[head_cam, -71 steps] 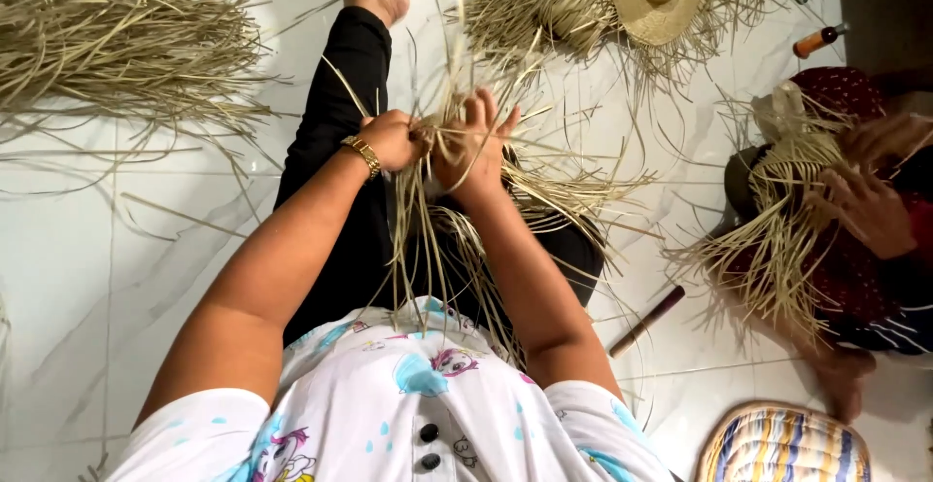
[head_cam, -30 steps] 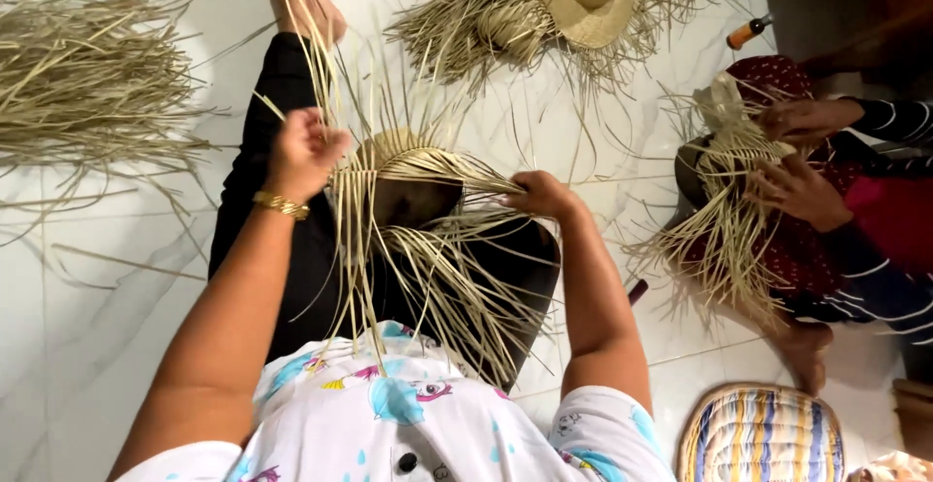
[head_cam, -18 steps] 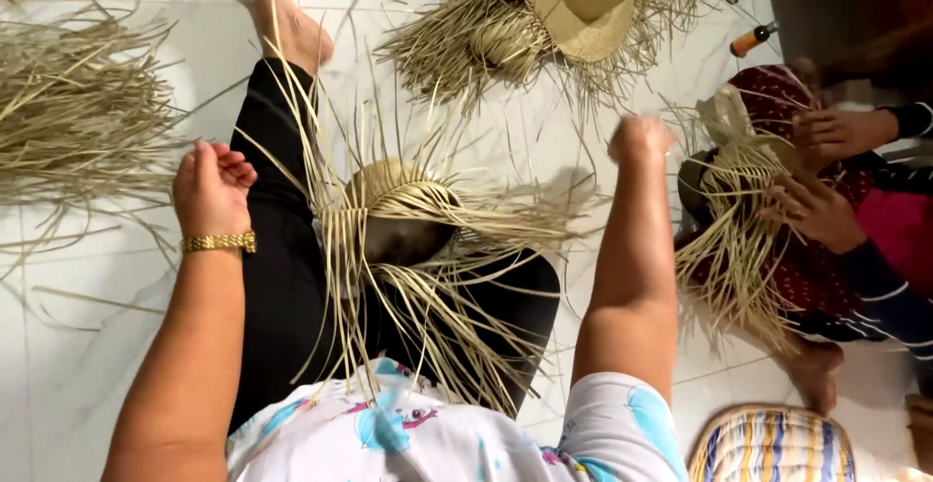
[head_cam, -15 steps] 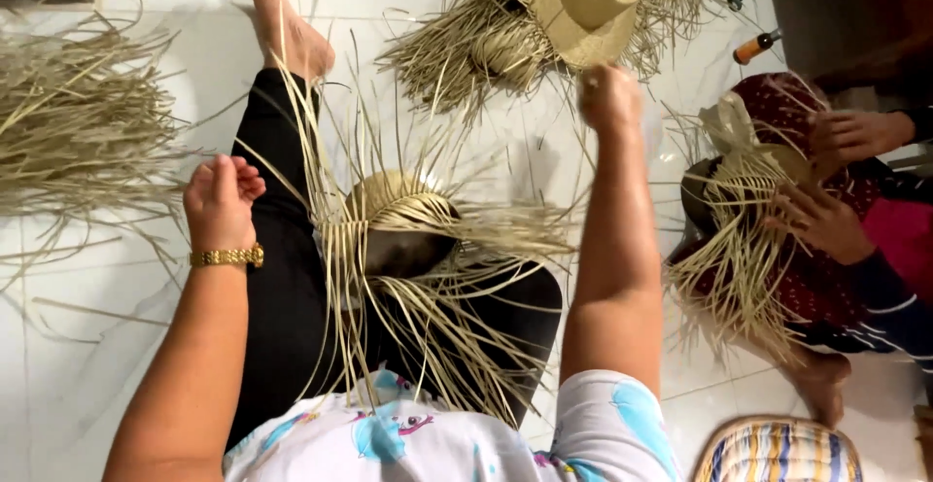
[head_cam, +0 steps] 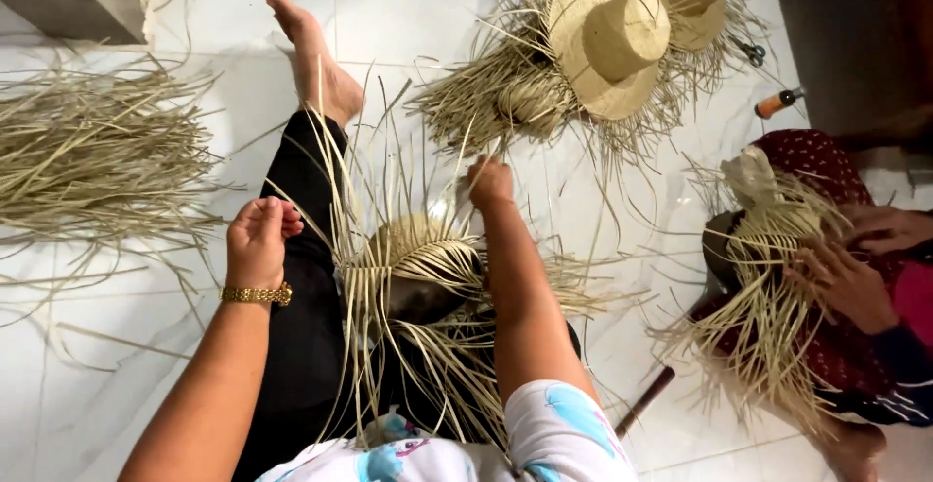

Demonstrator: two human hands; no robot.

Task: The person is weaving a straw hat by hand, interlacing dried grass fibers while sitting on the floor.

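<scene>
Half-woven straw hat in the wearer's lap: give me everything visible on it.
The half-woven straw hat is pale tan flat straw, its woven part domed over a dark form, resting on the person's lap against black trousers. Long loose strands fan out all round, some standing upward, others trailing onto the white tiled floor. The right hand, closed, pulls strands up beyond it; the left hand, wearing a gold bracelet, is closed in a loose grip beside it, strands passing close by.

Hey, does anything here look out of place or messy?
Nothing stands out. Loose straw lies scattered on the tiled floor, and long unwoven strands fan out from the half-woven hat between the left hand and right hand.
</scene>
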